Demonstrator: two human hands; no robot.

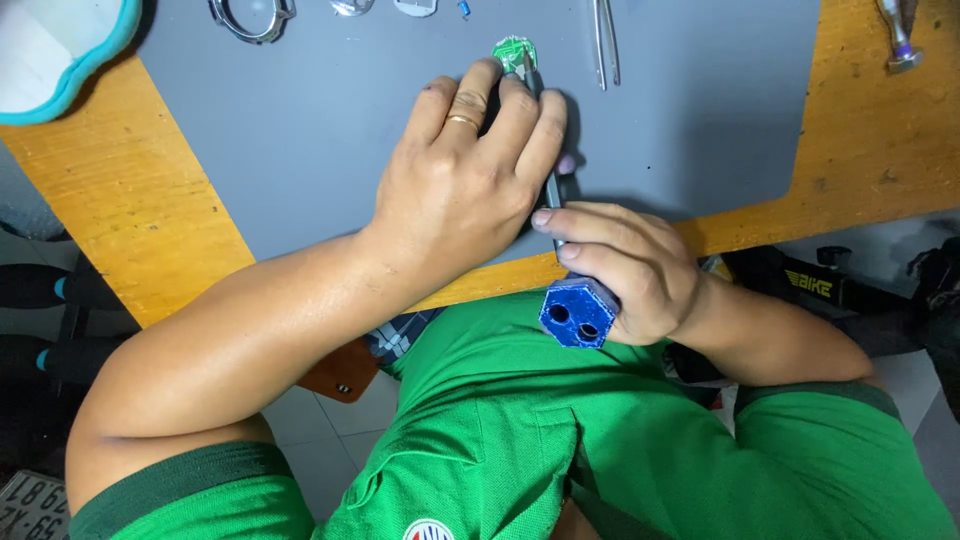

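Note:
My right hand grips a blue-handled screwdriver by its hexagonal handle near the table's front edge. Its thin shaft runs forward under my left hand to a small round green circuit board on the grey mat. My left hand, with a ring on one finger, lies palm down over the shaft; its fingertips rest beside the board and steady the tip. What lies under the left palm is hidden.
Metal tweezers lie right of the board. A round metal ring part and small metal pieces sit at the mat's far edge. A teal-rimmed tray is far left, another tool far right on the wooden table.

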